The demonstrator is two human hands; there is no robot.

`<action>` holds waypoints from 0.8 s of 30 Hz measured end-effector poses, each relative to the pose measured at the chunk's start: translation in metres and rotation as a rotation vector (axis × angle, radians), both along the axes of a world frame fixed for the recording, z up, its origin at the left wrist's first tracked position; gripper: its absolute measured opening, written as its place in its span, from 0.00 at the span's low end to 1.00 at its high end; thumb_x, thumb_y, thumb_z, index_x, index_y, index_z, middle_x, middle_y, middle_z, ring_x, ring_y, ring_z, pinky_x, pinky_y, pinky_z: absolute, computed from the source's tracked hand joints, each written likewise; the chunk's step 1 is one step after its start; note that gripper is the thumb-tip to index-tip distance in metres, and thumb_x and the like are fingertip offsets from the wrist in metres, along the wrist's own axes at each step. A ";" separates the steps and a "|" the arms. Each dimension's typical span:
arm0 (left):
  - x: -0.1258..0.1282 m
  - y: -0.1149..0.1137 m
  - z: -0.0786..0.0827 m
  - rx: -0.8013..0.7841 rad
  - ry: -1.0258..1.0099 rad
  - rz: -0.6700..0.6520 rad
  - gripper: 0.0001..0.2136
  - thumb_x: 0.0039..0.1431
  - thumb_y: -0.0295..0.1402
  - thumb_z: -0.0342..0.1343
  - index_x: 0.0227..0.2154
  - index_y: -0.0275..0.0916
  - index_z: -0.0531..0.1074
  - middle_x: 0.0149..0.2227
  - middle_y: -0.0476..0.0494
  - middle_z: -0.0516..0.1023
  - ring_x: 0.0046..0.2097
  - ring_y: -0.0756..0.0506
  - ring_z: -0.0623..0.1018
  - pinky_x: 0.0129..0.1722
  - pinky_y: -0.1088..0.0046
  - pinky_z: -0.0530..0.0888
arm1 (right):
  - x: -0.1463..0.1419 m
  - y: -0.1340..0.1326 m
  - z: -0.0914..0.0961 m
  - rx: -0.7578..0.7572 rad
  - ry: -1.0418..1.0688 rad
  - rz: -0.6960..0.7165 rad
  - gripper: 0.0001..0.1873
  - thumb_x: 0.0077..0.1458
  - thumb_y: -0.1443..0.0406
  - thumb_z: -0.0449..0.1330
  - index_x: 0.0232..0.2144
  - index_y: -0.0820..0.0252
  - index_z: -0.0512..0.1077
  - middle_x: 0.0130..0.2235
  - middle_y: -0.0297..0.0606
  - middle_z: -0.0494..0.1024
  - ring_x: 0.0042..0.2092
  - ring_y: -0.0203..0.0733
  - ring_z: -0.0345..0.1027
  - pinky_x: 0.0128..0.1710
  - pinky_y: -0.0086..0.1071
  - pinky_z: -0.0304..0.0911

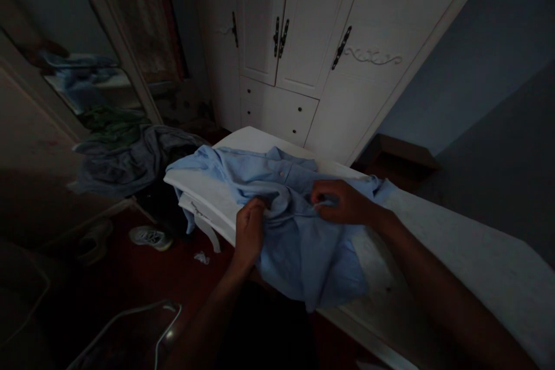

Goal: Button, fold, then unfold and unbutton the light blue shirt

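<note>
Your left hand (pixel 250 231) and right hand (pixel 342 202) both pinch the light blue shirt (pixel 299 243), fingers closed on its bunched fabric, the shirt spread over the white table (pixel 455 254) corner and hanging off its near edge, wardrobe (pixel 303 40) behind the table, shoe (pixel 150 237) left of it.

One head cam on me, looking forward and down, close over my hands (pixel 299 217); wardrobe (pixel 312 40) beyond them.
</note>
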State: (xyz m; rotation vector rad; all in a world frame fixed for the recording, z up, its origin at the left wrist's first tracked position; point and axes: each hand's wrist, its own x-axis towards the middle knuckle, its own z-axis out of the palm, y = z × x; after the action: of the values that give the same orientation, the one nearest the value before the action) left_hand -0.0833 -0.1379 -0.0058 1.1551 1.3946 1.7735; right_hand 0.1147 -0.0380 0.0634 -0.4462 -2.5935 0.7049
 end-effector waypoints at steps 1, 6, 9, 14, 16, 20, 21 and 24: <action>0.000 0.000 0.001 -0.005 0.033 0.010 0.15 0.58 0.39 0.44 0.19 0.38 0.62 0.22 0.49 0.62 0.28 0.49 0.64 0.29 0.74 0.62 | 0.007 0.001 0.008 -0.066 -0.086 -0.005 0.02 0.50 0.69 0.55 0.27 0.61 0.67 0.27 0.33 0.70 0.30 0.34 0.63 0.31 0.29 0.61; -0.003 -0.003 0.004 -0.037 0.309 -0.030 0.20 0.56 0.42 0.54 0.16 0.38 0.57 0.20 0.51 0.60 0.25 0.51 0.63 0.28 0.74 0.61 | 0.021 -0.009 0.029 -0.231 -0.450 -0.026 0.05 0.52 0.68 0.57 0.25 0.62 0.69 0.25 0.32 0.71 0.27 0.33 0.63 0.27 0.26 0.57; -0.006 -0.012 0.010 -0.064 0.576 -0.034 0.18 0.56 0.38 0.57 0.17 0.38 0.59 0.22 0.50 0.64 0.28 0.50 0.67 0.31 0.72 0.64 | 0.009 -0.020 0.025 -0.171 -0.468 -0.055 0.12 0.55 0.58 0.60 0.26 0.62 0.71 0.25 0.33 0.72 0.26 0.33 0.65 0.25 0.26 0.55; -0.006 -0.029 0.030 0.108 0.868 0.308 0.09 0.55 0.32 0.58 0.39 0.37 0.70 0.48 0.36 0.68 0.52 0.40 0.69 0.49 0.61 0.68 | -0.029 -0.030 0.004 -0.045 -0.141 -0.371 0.14 0.55 0.56 0.61 0.36 0.62 0.74 0.33 0.37 0.77 0.32 0.36 0.68 0.30 0.28 0.56; -0.004 -0.030 0.036 0.215 0.925 0.304 0.10 0.57 0.31 0.56 0.42 0.38 0.71 0.53 0.35 0.65 0.55 0.39 0.67 0.52 0.60 0.67 | -0.038 -0.032 -0.003 -0.045 -0.152 -0.352 0.12 0.54 0.58 0.63 0.34 0.62 0.76 0.30 0.36 0.76 0.30 0.35 0.67 0.28 0.27 0.55; -0.002 -0.022 0.034 0.127 0.977 -0.024 0.11 0.58 0.36 0.57 0.42 0.39 0.71 0.44 0.39 0.74 0.47 0.42 0.74 0.47 0.64 0.70 | -0.038 -0.027 -0.009 -0.098 -0.168 -0.287 0.09 0.55 0.65 0.60 0.28 0.63 0.78 0.23 0.33 0.74 0.26 0.33 0.65 0.26 0.26 0.52; -0.001 -0.019 0.031 0.054 0.976 -0.071 0.13 0.57 0.39 0.58 0.42 0.38 0.72 0.41 0.40 0.75 0.44 0.42 0.75 0.44 0.65 0.70 | -0.036 -0.025 -0.009 -0.136 -0.156 -0.280 0.09 0.55 0.65 0.59 0.28 0.63 0.78 0.23 0.33 0.75 0.26 0.33 0.66 0.26 0.26 0.52; 0.001 -0.011 0.023 -0.116 0.963 -0.069 0.15 0.56 0.44 0.58 0.39 0.38 0.73 0.36 0.42 0.76 0.39 0.43 0.75 0.40 0.68 0.70 | -0.029 -0.018 -0.009 -0.250 -0.154 -0.251 0.09 0.54 0.67 0.58 0.30 0.62 0.79 0.25 0.33 0.77 0.28 0.35 0.69 0.27 0.26 0.56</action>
State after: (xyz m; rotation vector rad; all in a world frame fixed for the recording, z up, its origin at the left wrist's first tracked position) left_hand -0.0819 -0.1491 0.0174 2.0914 1.8843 1.0543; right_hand 0.0857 -0.0559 0.0546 -0.9185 -2.5323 0.9406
